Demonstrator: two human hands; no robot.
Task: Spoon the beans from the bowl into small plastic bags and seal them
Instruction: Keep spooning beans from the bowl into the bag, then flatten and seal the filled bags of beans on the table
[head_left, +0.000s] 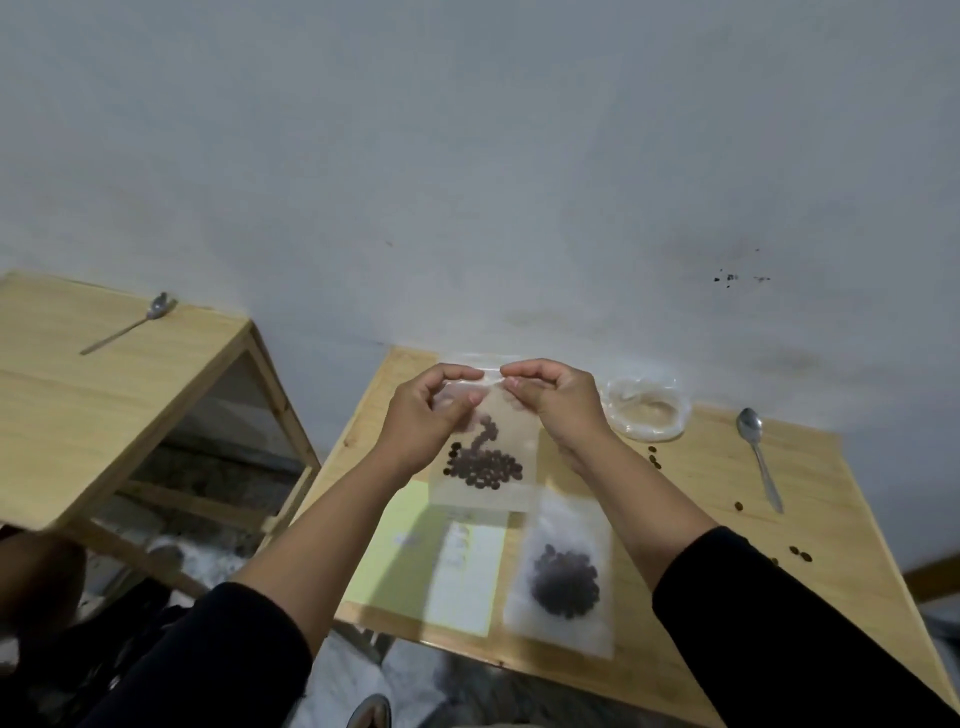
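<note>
Held bag (488, 457): small clear plastic bag, lifted above the near table (701, 519), hanging upright with dark beans (483, 465) pooled in its lower half and a thin trail of them climbing toward the left side. Top edge pinched from both sides. Left hand (434, 415) grips the bag's upper left corner, thumb and fingers curled onto the plastic. Right hand (553, 400) pinches the upper right part of the top edge, fingertips nearly meeting the left hand's. Whether the seal strip is closed: cannot tell.

Below the held bag, flat on the table: a second bag (566, 577) with a round heap of beans in it, lying toward the table's near edge. Just left of that bag, a pale green sheet (395, 551), with a white card or paper (462, 577) overlapping its right part; markings on it are blurred.

Right of the held bag, at the table's far edge against the wall (467, 156): a rumpled clear plastic thing (647, 410), maybe bowl or bag stack, can't tell. Further right, a metal spoon (758, 457) lies on the wood, bowl end away from the person. Loose beans (654, 460) scattered between the spoon and the held bag, more near the table's right edge.

Well left of the held bag: a separate wooden table (78, 405) with another spoon (130, 325) on top. Black sleeves (779, 623) on both forearms.
</note>
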